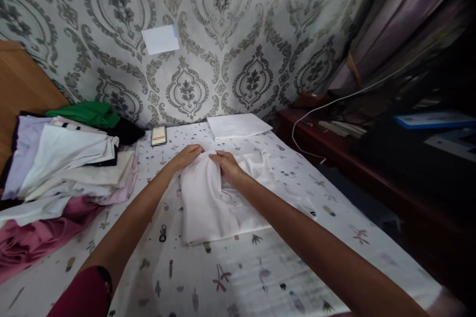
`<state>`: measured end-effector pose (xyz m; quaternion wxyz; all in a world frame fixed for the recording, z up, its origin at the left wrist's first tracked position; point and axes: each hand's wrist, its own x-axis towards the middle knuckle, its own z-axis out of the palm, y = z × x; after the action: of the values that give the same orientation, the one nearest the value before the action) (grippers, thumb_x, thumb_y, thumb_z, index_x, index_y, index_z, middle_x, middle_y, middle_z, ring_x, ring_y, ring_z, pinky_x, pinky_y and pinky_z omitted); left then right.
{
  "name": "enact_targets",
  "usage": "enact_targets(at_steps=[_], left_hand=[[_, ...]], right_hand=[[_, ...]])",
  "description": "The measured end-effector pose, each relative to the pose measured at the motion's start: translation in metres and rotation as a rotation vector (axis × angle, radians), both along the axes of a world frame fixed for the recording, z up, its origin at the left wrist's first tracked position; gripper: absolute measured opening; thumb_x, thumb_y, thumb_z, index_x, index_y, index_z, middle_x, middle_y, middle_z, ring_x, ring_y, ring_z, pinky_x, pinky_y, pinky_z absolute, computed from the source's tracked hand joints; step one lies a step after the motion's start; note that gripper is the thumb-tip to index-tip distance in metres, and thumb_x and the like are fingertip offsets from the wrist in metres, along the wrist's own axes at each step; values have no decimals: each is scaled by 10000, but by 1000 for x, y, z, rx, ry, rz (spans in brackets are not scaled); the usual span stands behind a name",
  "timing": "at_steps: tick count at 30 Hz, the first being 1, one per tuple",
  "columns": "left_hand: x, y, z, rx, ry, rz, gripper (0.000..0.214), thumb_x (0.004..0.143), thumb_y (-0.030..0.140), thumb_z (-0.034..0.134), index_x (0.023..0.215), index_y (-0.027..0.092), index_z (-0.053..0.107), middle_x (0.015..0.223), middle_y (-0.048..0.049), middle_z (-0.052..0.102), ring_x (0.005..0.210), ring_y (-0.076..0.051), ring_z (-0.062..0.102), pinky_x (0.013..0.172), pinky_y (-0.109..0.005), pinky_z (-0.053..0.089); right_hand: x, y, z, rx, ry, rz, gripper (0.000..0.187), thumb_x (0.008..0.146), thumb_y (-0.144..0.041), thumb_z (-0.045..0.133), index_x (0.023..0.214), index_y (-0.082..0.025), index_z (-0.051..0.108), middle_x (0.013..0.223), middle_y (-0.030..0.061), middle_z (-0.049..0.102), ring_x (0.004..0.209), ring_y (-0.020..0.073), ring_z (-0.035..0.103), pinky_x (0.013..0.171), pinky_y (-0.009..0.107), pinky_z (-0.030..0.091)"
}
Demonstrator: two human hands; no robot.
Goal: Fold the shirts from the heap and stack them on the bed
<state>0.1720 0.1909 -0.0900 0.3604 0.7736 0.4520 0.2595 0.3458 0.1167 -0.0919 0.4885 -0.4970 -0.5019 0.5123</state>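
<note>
A white garment (208, 203) lies partly folded on the patterned bedsheet (238, 277) in front of me. My left hand (187, 155) grips its far left edge with fingers curled over the cloth. My right hand (226, 165) pinches the far edge beside it, fingers closed on the fabric. Both hands sit close together at the top of the garment. More white cloth (260, 163) spreads out to the right under my right arm.
A heap of clothes (63, 168) in white, pink, lilac and green lies at the left. A folded white cloth (238, 125) and a phone (158, 134) rest near the wall. A dark wooden bench (334, 133) with a white cable runs along the right.
</note>
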Motion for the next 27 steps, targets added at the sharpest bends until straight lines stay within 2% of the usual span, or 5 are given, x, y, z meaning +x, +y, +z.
enact_targets(at_steps=[5,10,16,21,27], left_hand=[[-8,1,2,22,116,38,430,859,526,444,851,164,675,787,-22,675,770,-190,592,695,-285,451],[-19,-3,3,71,290,61,161,770,325,587,816,191,663,611,25,562,617,-164,519,621,-275,403],[-17,-44,8,325,398,133,222,836,186,521,1021,208,641,1026,-84,649,1019,-264,552,903,-392,426],[10,-88,24,423,348,-196,279,943,193,411,1083,234,648,1041,-65,637,1031,-230,571,884,-344,443],[38,-99,28,441,544,-386,351,890,75,427,1077,231,680,879,-49,583,864,-215,563,683,-286,374]], right_hand=[[2,16,-17,-121,16,-93,218,604,-393,654,657,-202,563,568,-40,524,574,145,516,539,271,415],[4,27,-25,-191,-137,-171,155,567,-230,653,536,-203,503,472,-82,395,500,108,412,491,247,344],[5,20,-10,-132,-260,-188,75,645,-178,606,705,-178,650,668,-7,615,675,166,583,649,292,482],[26,-31,7,106,-389,-200,267,760,-178,557,990,-192,690,1103,69,706,941,193,651,853,325,498],[51,-121,15,119,-676,29,217,898,-350,519,808,-205,654,737,16,674,664,171,601,656,290,423]])
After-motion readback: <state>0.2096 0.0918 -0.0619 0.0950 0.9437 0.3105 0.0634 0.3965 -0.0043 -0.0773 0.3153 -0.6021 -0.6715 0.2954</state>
